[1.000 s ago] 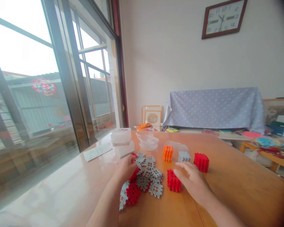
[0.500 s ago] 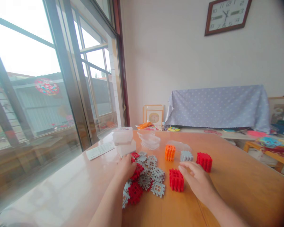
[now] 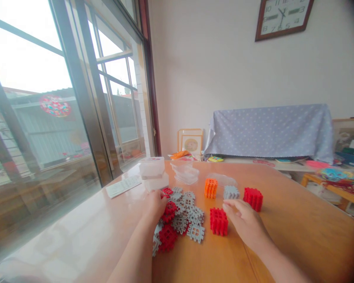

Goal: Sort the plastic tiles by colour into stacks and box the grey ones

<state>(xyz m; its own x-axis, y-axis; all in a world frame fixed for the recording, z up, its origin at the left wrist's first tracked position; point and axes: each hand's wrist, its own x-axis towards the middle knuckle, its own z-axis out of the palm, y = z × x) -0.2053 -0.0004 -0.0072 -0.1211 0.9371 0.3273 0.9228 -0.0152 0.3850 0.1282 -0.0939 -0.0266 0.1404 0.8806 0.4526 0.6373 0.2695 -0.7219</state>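
My left hand (image 3: 155, 206) is at the left edge of a loose pile of flat, toothed square plastic pieces. Its fingers curl inward, and their tips and anything between them are hidden. The pile mixes grey pieces (image 3: 196, 232) with red pieces (image 3: 167, 237). My right hand (image 3: 244, 220) hovers with loosely extended fingers, apparently holding nothing. Just left of it stands a red stack (image 3: 218, 222) of such pieces. Beyond its fingertips is a small grey stack (image 3: 231, 192). An orange stack (image 3: 211, 188) and another red stack (image 3: 253, 199) stand nearby.
White plastic boxes (image 3: 152, 169) are stacked behind the pile, beside clear plastic containers (image 3: 185, 173). A clear lid (image 3: 222, 180) lies behind the stacks. A printed sheet (image 3: 124, 186) lies at the left on the wooden table (image 3: 297, 228). Glass doors (image 3: 47, 129) border the left side.
The view has shifted slightly. My left hand has drawn back a little from the red pieces at the pile's edge. My right hand stays nearly in place, and the stacks have not moved.
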